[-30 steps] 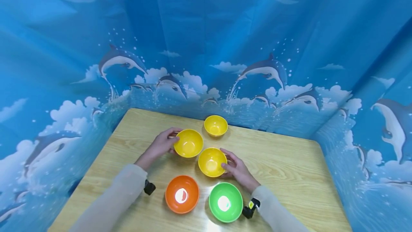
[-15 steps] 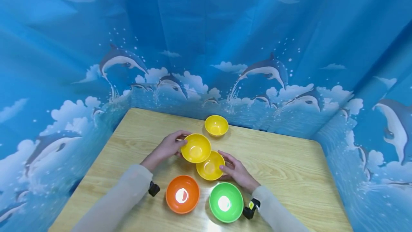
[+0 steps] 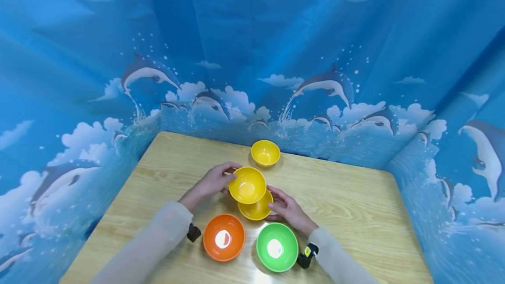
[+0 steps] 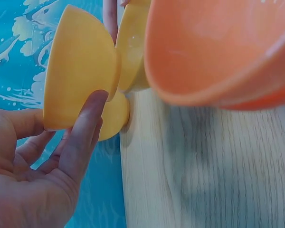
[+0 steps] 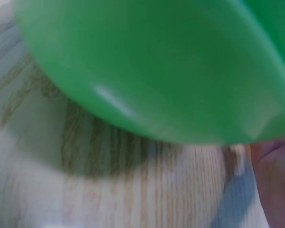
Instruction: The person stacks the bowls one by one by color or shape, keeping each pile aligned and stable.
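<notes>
My left hand (image 3: pixel 215 182) pinches the left rim of a yellow bowl (image 3: pixel 247 185), thumb inside and fingers beneath. In the left wrist view this bowl (image 4: pixel 80 66) is clear of the table, tilted by the camera's angle. It overlaps a second yellow bowl (image 3: pixel 256 210), which sits lower and partly hidden under it; whether the two touch I cannot tell. On that lower bowl's right side, my right hand (image 3: pixel 289 209) grips the rim with thumb and fingers. Only a sliver of the right hand (image 5: pixel 278 185) shows in the right wrist view, behind a green bowl (image 5: pixel 152 71).
An orange bowl (image 3: pixel 224 237) stands near the left forearm, and the green bowl lies by the right wrist. Farther back, a smaller yellow bowl (image 3: pixel 265 153) rests near the rear edge of the wooden table (image 3: pixel 339 192). A blue dolphin-print curtain (image 3: pixel 252 56) surrounds the table.
My left hand has carried its yellow bowl right and toward me, from beside the lower bowl to over it. The right hand has shifted its bowl slightly left and nearer.
</notes>
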`<state>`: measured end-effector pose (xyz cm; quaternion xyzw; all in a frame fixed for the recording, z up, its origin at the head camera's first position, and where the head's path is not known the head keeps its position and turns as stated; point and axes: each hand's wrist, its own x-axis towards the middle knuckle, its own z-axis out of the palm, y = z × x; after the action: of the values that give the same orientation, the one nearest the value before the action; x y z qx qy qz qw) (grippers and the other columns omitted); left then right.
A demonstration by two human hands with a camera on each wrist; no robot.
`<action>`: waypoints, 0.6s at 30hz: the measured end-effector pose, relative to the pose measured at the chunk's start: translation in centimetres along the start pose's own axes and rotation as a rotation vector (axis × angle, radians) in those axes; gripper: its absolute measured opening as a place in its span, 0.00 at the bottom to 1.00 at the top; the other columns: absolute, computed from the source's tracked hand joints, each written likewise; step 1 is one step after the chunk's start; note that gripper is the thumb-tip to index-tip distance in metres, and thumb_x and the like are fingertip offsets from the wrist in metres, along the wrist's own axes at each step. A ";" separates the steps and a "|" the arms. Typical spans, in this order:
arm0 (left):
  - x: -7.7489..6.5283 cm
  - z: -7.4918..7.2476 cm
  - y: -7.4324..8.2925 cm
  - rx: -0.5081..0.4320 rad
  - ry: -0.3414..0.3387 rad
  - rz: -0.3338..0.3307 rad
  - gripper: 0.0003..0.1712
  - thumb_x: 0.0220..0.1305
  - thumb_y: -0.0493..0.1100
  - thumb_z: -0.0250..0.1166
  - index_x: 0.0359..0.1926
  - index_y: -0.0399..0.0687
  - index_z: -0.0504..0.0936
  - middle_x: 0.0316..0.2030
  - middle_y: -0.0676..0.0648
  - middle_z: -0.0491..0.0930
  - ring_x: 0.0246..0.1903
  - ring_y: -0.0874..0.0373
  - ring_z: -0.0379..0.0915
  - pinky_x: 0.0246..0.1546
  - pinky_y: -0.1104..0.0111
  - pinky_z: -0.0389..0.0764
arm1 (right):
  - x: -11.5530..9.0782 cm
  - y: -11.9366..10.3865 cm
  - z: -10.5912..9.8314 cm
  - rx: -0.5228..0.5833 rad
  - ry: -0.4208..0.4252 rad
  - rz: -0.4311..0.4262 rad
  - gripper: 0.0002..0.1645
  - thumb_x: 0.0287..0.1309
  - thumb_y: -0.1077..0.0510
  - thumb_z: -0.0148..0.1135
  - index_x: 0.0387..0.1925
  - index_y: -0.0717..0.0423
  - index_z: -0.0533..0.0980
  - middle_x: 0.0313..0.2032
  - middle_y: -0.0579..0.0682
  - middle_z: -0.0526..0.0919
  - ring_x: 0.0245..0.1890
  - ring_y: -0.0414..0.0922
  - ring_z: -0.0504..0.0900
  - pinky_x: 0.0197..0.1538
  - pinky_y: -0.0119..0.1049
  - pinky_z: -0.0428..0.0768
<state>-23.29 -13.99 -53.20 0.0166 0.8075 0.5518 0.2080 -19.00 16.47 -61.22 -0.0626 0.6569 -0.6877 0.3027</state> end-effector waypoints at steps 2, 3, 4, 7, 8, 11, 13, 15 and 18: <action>0.1 0.3 0.0 0.007 -0.002 0.004 0.21 0.84 0.41 0.60 0.73 0.54 0.79 0.66 0.40 0.80 0.50 0.49 0.83 0.40 0.56 0.93 | -0.1 0.0 -0.1 0.006 0.001 0.005 0.45 0.79 0.54 0.64 0.87 0.49 0.55 0.84 0.64 0.57 0.67 0.53 0.84 0.63 0.47 0.88; 0.1 0.5 0.0 0.011 -0.005 0.004 0.21 0.84 0.41 0.60 0.72 0.54 0.79 0.66 0.41 0.80 0.50 0.49 0.82 0.39 0.58 0.93 | -0.1 0.0 -0.1 0.010 0.002 0.008 0.44 0.79 0.54 0.64 0.87 0.49 0.55 0.84 0.63 0.57 0.68 0.53 0.83 0.63 0.48 0.88; 0.1 0.7 0.0 0.015 -0.010 0.003 0.21 0.84 0.42 0.60 0.72 0.55 0.79 0.66 0.41 0.80 0.50 0.49 0.82 0.38 0.59 0.92 | -0.2 0.0 -0.1 0.013 0.004 0.009 0.44 0.79 0.54 0.64 0.87 0.49 0.55 0.85 0.63 0.57 0.69 0.54 0.83 0.64 0.48 0.88; 0.1 1.2 0.0 0.020 -0.026 0.008 0.20 0.84 0.42 0.61 0.71 0.54 0.80 0.65 0.42 0.81 0.49 0.50 0.82 0.37 0.60 0.92 | -0.3 -0.1 -0.2 0.025 0.009 0.009 0.44 0.80 0.53 0.64 0.87 0.52 0.56 0.85 0.63 0.56 0.70 0.55 0.82 0.64 0.49 0.88; 0.1 1.4 0.0 0.020 -0.032 0.007 0.20 0.83 0.42 0.61 0.71 0.55 0.81 0.64 0.42 0.81 0.49 0.50 0.82 0.37 0.60 0.92 | -0.3 -0.1 -0.2 0.032 0.014 0.013 0.44 0.79 0.54 0.65 0.87 0.52 0.56 0.85 0.63 0.56 0.70 0.55 0.82 0.64 0.49 0.88; 0.1 1.8 -0.1 0.024 -0.048 0.016 0.20 0.83 0.41 0.61 0.70 0.55 0.81 0.64 0.42 0.81 0.48 0.50 0.82 0.37 0.60 0.92 | -0.4 -0.1 -0.2 0.049 0.014 0.014 0.45 0.79 0.54 0.65 0.87 0.54 0.55 0.85 0.65 0.55 0.69 0.55 0.83 0.64 0.50 0.87; 0.2 2.1 -0.2 0.024 -0.055 0.017 0.19 0.83 0.41 0.61 0.70 0.56 0.81 0.64 0.42 0.81 0.48 0.50 0.82 0.36 0.60 0.91 | -0.4 -0.1 -0.1 0.056 0.007 0.010 0.46 0.79 0.55 0.65 0.87 0.55 0.55 0.84 0.66 0.56 0.69 0.54 0.83 0.65 0.50 0.87; 0.3 2.4 -0.3 0.027 -0.065 0.016 0.19 0.83 0.41 0.61 0.69 0.56 0.82 0.64 0.42 0.81 0.48 0.50 0.82 0.36 0.60 0.91 | -0.5 -0.1 -0.2 0.058 -0.001 0.004 0.45 0.79 0.55 0.64 0.87 0.56 0.54 0.84 0.66 0.56 0.69 0.53 0.82 0.66 0.50 0.87; 0.2 2.7 -0.3 0.040 -0.082 0.009 0.19 0.83 0.43 0.62 0.69 0.56 0.82 0.64 0.43 0.81 0.48 0.50 0.82 0.36 0.61 0.90 | -0.5 -0.1 -0.3 0.053 -0.014 -0.005 0.44 0.81 0.55 0.63 0.87 0.55 0.53 0.84 0.66 0.57 0.69 0.52 0.82 0.66 0.50 0.86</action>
<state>-22.50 -11.67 -54.38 0.0472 0.8090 0.5354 0.2381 -18.72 16.96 -61.04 -0.0609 0.6361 -0.7053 0.3069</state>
